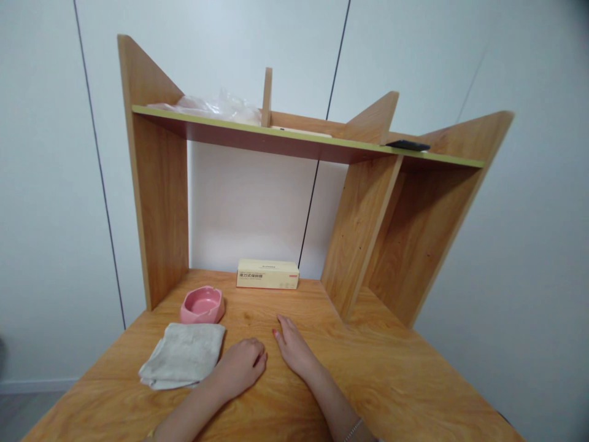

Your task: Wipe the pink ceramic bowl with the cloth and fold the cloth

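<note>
My left hand (242, 363) rests on the wooden desk (396, 374), fingers curled into a loose fist with nothing visible in it, just right of a folded grey cloth (184, 355). My right hand (294, 347) lies flat on the desk beside it, fingers stretched forward and holding nothing. A pink ashtray-like dish (202, 304) sits behind the cloth. A beige rectangular box (267, 274) with printed text stands at the back of the desk, ahead of both hands.
A wooden hutch (159, 209) rises from the desk with side panels and an upper shelf (285, 136). Crumpled clear plastic (221, 105) and a dark flat object (407, 145) lie on that shelf. White wall panels stand behind.
</note>
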Action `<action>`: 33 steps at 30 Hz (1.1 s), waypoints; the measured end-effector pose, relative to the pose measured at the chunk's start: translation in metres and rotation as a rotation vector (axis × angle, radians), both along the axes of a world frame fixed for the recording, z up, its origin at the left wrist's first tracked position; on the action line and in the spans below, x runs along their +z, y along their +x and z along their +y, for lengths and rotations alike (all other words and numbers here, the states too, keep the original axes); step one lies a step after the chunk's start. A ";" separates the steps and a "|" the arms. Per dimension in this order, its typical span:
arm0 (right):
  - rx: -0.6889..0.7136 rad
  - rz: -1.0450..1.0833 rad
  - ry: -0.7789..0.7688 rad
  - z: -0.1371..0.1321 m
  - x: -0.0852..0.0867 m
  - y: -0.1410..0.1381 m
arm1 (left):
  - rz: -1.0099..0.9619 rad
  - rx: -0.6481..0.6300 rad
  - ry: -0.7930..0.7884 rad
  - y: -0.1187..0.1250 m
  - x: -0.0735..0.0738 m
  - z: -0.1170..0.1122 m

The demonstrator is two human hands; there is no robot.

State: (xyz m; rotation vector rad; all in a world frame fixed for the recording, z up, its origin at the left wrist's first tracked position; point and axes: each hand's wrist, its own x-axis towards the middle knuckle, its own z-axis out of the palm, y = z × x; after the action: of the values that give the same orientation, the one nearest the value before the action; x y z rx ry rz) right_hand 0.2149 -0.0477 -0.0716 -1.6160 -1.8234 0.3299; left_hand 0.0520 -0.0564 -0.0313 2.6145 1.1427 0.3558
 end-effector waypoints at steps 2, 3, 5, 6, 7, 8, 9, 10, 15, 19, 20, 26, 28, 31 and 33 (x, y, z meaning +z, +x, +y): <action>0.004 -0.003 -0.001 0.000 0.000 0.000 | 0.003 0.001 -0.001 0.000 0.000 0.000; 0.006 -0.005 -0.003 0.000 0.000 0.000 | 0.005 0.001 -0.002 0.000 0.000 0.000; 0.010 -0.007 -0.007 -0.001 -0.001 0.001 | 0.009 -0.001 -0.005 0.000 0.000 0.001; 0.011 -0.010 -0.009 -0.001 -0.001 0.001 | 0.010 -0.004 -0.005 0.000 0.000 0.001; 0.012 -0.014 -0.011 -0.001 -0.001 0.001 | 0.010 -0.006 -0.006 0.000 0.000 0.001; 0.012 -0.018 -0.011 -0.001 -0.002 0.001 | 0.011 -0.007 -0.006 0.000 0.000 0.001; 0.012 -0.024 -0.011 -0.001 -0.002 0.001 | 0.011 -0.008 -0.006 0.000 0.000 0.001; 0.013 -0.028 -0.009 -0.001 -0.003 0.001 | 0.012 -0.009 -0.005 0.000 0.000 0.001; 0.025 -0.031 0.006 0.000 -0.004 0.001 | 0.013 -0.010 0.001 0.000 0.000 0.000; 0.023 -0.032 0.010 0.000 -0.003 0.001 | 0.014 -0.009 0.005 -0.001 0.002 -0.001; 0.021 -0.032 0.007 0.000 -0.003 0.001 | 0.014 -0.010 0.006 -0.001 0.002 -0.001; 0.021 -0.025 0.005 0.000 -0.004 0.001 | 0.022 -0.016 0.015 -0.001 0.002 -0.001; 0.018 -0.019 0.005 0.000 -0.003 0.000 | 0.026 -0.017 0.018 -0.001 0.002 -0.001; 0.015 -0.018 -0.006 -0.001 -0.002 0.000 | 0.034 -0.019 0.021 -0.002 0.002 -0.001; 0.012 -0.019 -0.017 -0.001 -0.001 0.000 | 0.040 -0.025 0.024 -0.002 0.002 -0.001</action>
State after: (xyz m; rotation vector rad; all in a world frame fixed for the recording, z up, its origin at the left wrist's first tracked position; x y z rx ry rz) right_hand 0.2146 -0.0490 -0.0723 -1.6255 -1.8497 0.3370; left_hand 0.0502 -0.0573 -0.0293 2.6651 1.1241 0.3153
